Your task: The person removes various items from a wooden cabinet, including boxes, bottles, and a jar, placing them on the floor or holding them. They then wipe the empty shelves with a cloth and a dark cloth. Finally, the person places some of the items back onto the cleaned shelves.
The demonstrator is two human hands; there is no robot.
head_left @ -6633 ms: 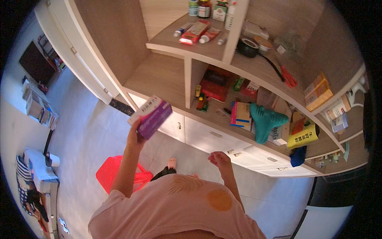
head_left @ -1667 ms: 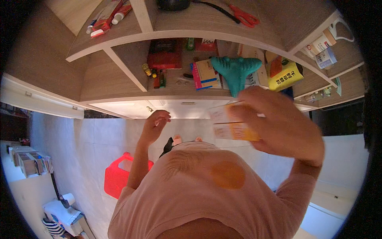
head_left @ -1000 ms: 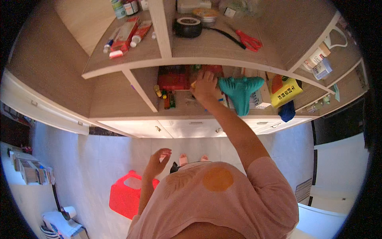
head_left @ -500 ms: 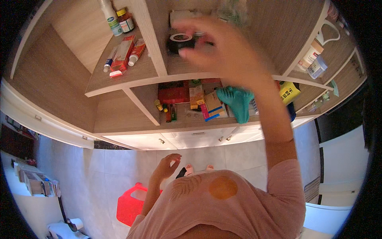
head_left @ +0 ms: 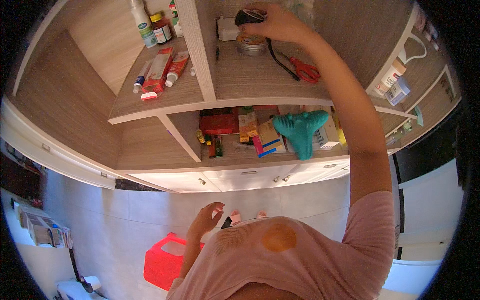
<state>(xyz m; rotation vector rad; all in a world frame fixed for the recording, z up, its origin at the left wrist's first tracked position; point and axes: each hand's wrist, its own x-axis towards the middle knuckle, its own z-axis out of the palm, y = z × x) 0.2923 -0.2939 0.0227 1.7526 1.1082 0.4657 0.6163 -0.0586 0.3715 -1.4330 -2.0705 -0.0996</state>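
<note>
My right hand (head_left: 275,22) reaches up into the upper middle cubby, its fingers closed on a black tape roll (head_left: 248,18) with a pale inner ring. Below the roll sits a round tin (head_left: 251,46), with a small white box (head_left: 228,29) beside it. From near the hand, a narrow black strip (head_left: 281,62) runs down toward red-handled scissors (head_left: 306,71) on the shelf; whether it joins the roll I cannot tell. My left hand (head_left: 206,220) hangs low in front of my body, loosely curled, thumb apart from the fingers and nothing in it.
On the left shelf are a tall bottle (head_left: 142,25), a yellow-capped jar (head_left: 161,30), a red carton (head_left: 158,70) and tubes. The lower shelf bears a teal moulded object (head_left: 301,131) and several small boxes. A red plastic object (head_left: 162,267) is on the floor.
My right hand has moved farther back and lifted the black roll off the shelf. The tin and scissors now show more clearly. My left hand has barely shifted.
</note>
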